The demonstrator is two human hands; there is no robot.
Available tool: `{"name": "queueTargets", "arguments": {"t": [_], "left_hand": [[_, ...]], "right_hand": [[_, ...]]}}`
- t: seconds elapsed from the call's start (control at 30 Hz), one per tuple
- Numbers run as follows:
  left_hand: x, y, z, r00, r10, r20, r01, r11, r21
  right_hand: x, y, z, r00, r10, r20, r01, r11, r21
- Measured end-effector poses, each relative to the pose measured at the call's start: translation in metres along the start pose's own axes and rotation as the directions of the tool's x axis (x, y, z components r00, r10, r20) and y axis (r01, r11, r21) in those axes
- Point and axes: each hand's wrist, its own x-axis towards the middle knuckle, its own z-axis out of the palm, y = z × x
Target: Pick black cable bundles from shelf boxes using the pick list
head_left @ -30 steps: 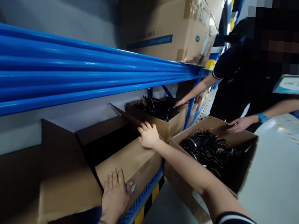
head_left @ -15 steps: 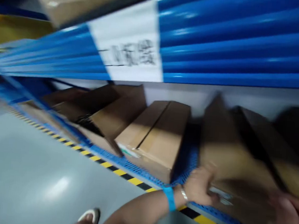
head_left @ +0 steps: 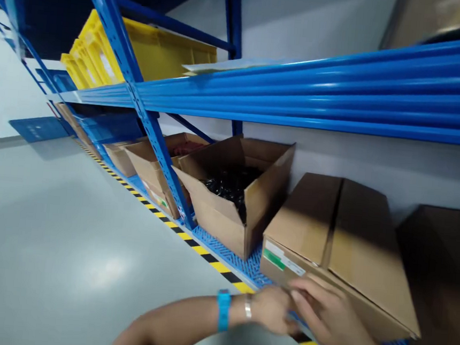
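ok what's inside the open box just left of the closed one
A heap of shiny black items shows inside the open box, too blurred to identify for certain. Whatever lies beneath the top layer, down to the box's bottom, is covered.

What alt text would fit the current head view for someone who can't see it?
A person's left hand and right hand are close together in front of a closed cardboard box on a low blue shelf. Beside it stands an open box of black, cable-like items; yellow bins sit on a higher level.
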Motion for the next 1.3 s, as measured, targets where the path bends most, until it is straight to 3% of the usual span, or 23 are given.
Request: {"name": "queueTargets", "arguments": {"t": [0.07,0.1,0.13,0.2,0.23,0.27,0.3,0.33,0.43,0.47,0.5,0.57,0.6,0.63,0.7,0.73,0.77,0.8,0.87,0.97,1.03,1.17,1.3], "left_hand": [[-0.041,-0.065,-0.071,0.976,-0.068,-0.208,0.075,0.997,0.029],[-0.056,-0.093,-0.107,0.912,-0.151,-0.382,0.17,0.985,0.015],[-0.067,-0.117,-0.142,0.817,-0.19,-0.544,0.225,0.974,-0.003],[-0.078,-0.15,-0.208,0.629,-0.048,-0.776,0.208,0.972,0.108],[-0.079,-0.161,-0.236,0.557,0.077,-0.827,0.182,0.96,0.212],[-0.078,-0.169,-0.26,0.513,0.175,-0.84,0.184,0.934,0.307],[-0.078,-0.177,-0.278,0.516,0.232,-0.825,0.203,0.902,0.381],[-0.08,-0.184,-0.29,0.582,0.271,-0.767,0.202,0.865,0.459],[-0.101,-0.209,-0.292,0.863,0.24,-0.445,0.08,0.804,0.589],[-0.111,-0.218,-0.284,0.91,0.211,-0.356,0.038,0.814,0.58],[-0.122,-0.226,-0.274,0.923,0.199,-0.33,0.019,0.832,0.555],[-0.138,-0.235,-0.254,0.894,0.197,-0.403,0.043,0.857,0.514],[-0.142,-0.237,-0.247,0.863,0.22,-0.456,0.048,0.861,0.506],[-0.144,-0.237,-0.242,0.829,0.243,-0.504,0.053,0.863,0.503],[-0.142,-0.235,-0.239,0.775,0.282,-0.565,0.05,0.865,0.5],[-0.14,-0.233,-0.24,0.761,0.287,-0.582,0.049,0.869,0.493],[-0.138,-0.231,-0.241,0.752,0.288,-0.592,0.045,0.875,0.482],[-0.137,-0.23,-0.242,0.742,0.286,-0.606,0.039,0.884,0.465],[-0.135,-0.228,-0.242,0.711,0.291,-0.64,0.011,0.906,0.424],[-0.135,-0.225,-0.242,0.67,0.282,-0.686,-0.021,0.932,0.362],[-0.134,-0.222,-0.243,0.662,0.27,-0.7,-0.021,0.939,0.343],[-0.132,-0.217,-0.246,0.676,0.239,-0.696,-0.014,0.95,0.313],[-0.13,-0.215,-0.246,0.701,0.188,-0.688,0.007,0.963,0.27]], "right_hand": [[0.067,-0.02,0.049,0.995,0.048,-0.084,-0.045,0.998,0.043],[0.097,-0.026,0.073,0.985,0.085,-0.152,-0.076,0.995,0.061],[0.124,-0.031,0.096,0.967,0.125,-0.222,-0.11,0.991,0.077],[0.16,-0.036,0.135,0.914,0.215,-0.344,-0.188,0.976,0.111],[0.166,-0.036,0.152,0.9,0.23,-0.37,-0.2,0.972,0.12],[0.165,-0.036,0.166,0.9,0.214,-0.379,-0.183,0.976,0.116],[0.158,-0.036,0.178,0.911,0.173,-0.375,-0.146,0.984,0.101],[0.145,-0.035,0.186,0.932,0.108,-0.346,-0.086,0.993,0.077],[0.107,-0.037,0.186,0.992,-0.004,-0.125,0.009,0.999,0.036],[0.103,-0.037,0.179,1.0,0.003,0.011,-0.004,0.999,0.046],[0.107,-0.038,0.17,0.986,0.02,0.166,-0.029,0.998,0.056],[0.141,-0.039,0.154,0.915,0.095,0.392,-0.115,0.993,0.027],[0.17,-0.04,0.149,0.892,0.166,0.419,-0.172,0.985,-0.024],[0.203,-0.04,0.15,0.891,0.263,0.37,-0.242,0.965,-0.102],[0.275,-0.042,0.163,0.896,0.421,0.144,-0.387,0.897,-0.214],[0.309,-0.042,0.176,0.854,0.52,0.017,-0.496,0.825,-0.272],[0.34,-0.042,0.19,0.778,0.626,-0.059,-0.61,0.73,-0.308],[0.364,-0.041,0.205,0.696,0.708,-0.12,-0.704,0.642,-0.304],[0.396,-0.04,0.233,0.593,0.784,-0.185,-0.799,0.544,-0.256],[0.403,-0.034,0.251,0.513,0.823,-0.242,-0.857,0.506,-0.094],[0.391,-0.026,0.241,0.497,0.839,-0.22,-0.854,0.518,0.045],[0.356,-0.003,0.187,0.524,0.847,-0.091,-0.756,0.511,0.409],[0.319,0.015,0.137,0.537,0.841,-0.065,-0.517,0.389,0.763]]}}
